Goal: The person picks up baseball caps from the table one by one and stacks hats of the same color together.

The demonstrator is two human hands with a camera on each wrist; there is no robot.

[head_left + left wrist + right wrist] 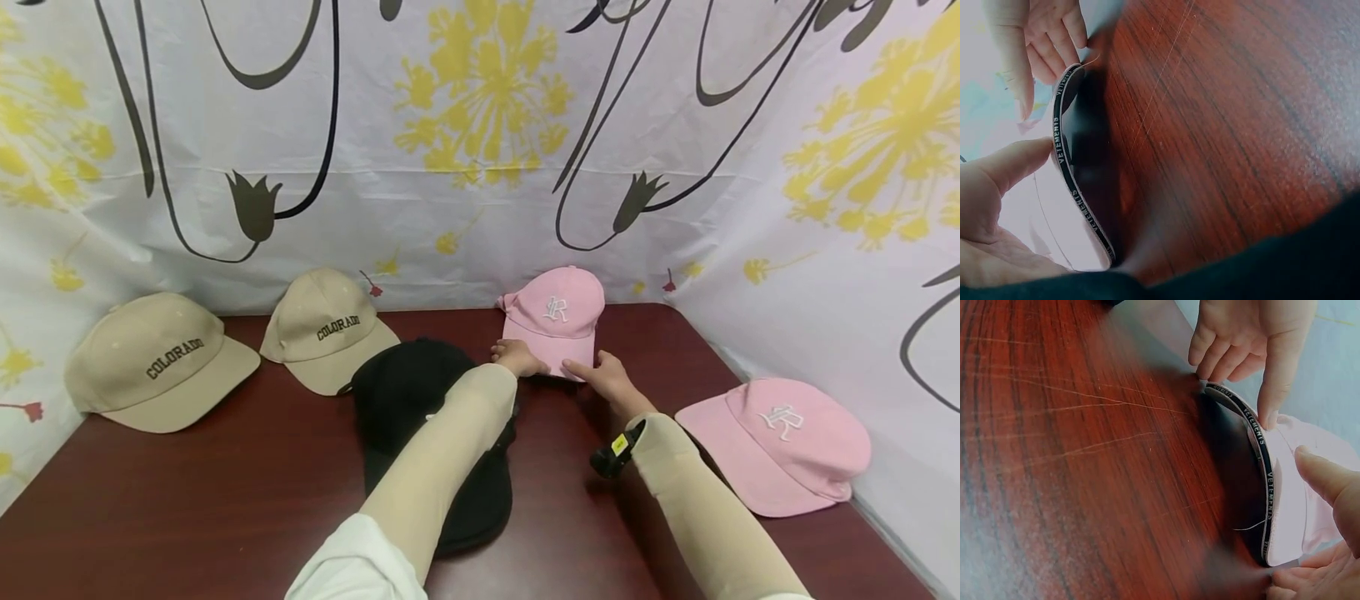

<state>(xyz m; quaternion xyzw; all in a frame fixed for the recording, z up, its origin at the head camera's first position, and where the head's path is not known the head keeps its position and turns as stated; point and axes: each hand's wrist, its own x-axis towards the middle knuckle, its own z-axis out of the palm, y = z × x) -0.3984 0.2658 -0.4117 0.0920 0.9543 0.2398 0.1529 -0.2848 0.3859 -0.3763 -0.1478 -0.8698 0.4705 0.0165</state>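
Observation:
A pink baseball cap (553,321) with a white monogram sits at the back of the table, its brim toward me. My left hand (519,358) is at the brim's left side, its thumb (1025,159) touching the brim near the VETEMENTS-lettered edge binding (1060,147). On the other side is my right hand (609,379), with thumb (1319,472) and fingers spread apart. Its thumb extends over the cap while its fingertips (1285,578) lie close by the brim's corner. Under my left forearm, partly hidden, rests a black cap (405,387).
Two beige COLORADO caps (161,358) stand at the back left. Another pink cap (787,446) lies by the right edge, close to my right forearm. A patterned white cloth (360,125) hangs behind the dark red wooden table (187,517).

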